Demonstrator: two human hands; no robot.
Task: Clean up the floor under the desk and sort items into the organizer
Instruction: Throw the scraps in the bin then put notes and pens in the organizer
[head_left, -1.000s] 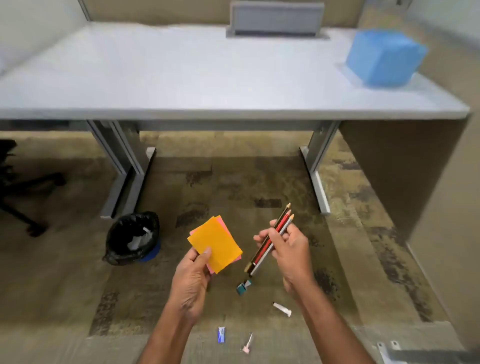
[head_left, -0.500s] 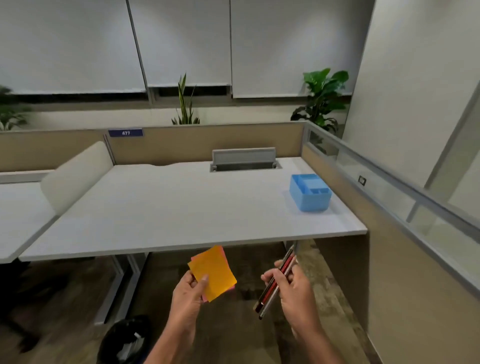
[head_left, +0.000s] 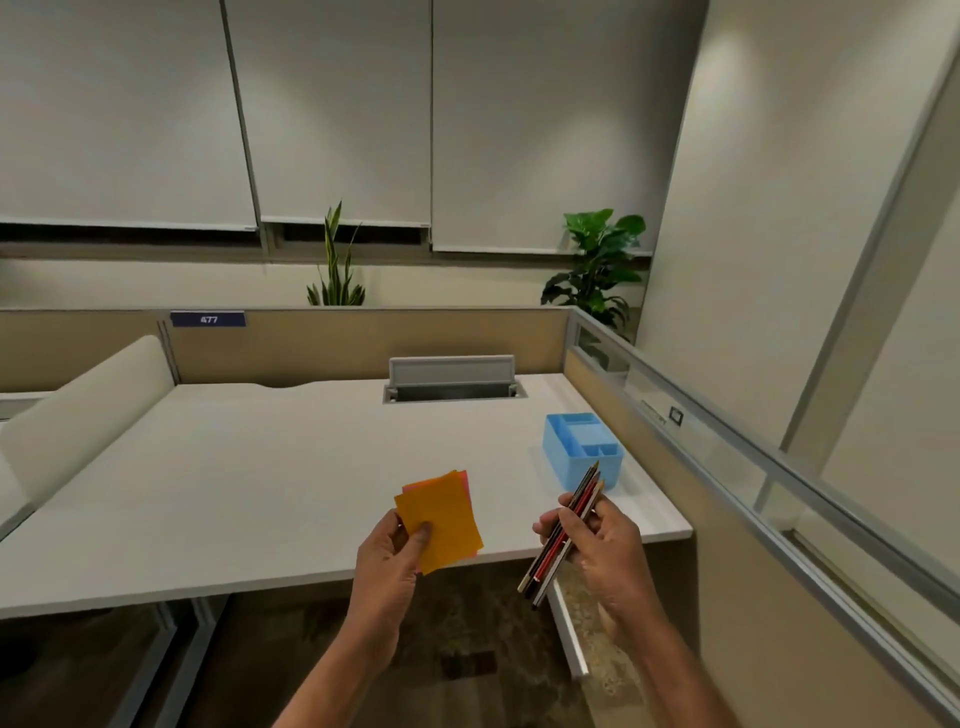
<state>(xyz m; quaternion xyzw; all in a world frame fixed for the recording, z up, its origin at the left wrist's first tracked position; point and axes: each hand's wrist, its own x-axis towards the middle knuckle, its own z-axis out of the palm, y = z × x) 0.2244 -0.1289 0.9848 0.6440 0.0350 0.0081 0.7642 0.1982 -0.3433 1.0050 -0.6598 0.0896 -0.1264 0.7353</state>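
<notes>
Organizer (head_left: 582, 451) sits near the right edge of the white table (head_left: 249, 488), blue with open compartments; cubicle walls, blinds and plants behind. My left fingers (head_left: 423, 531) pinch orange and pink sticky notes (head_left: 441, 517); my right fingers (head_left: 550, 522) are curled around a bunch of pencils (head_left: 563, 535) slanting toward it.
</notes>
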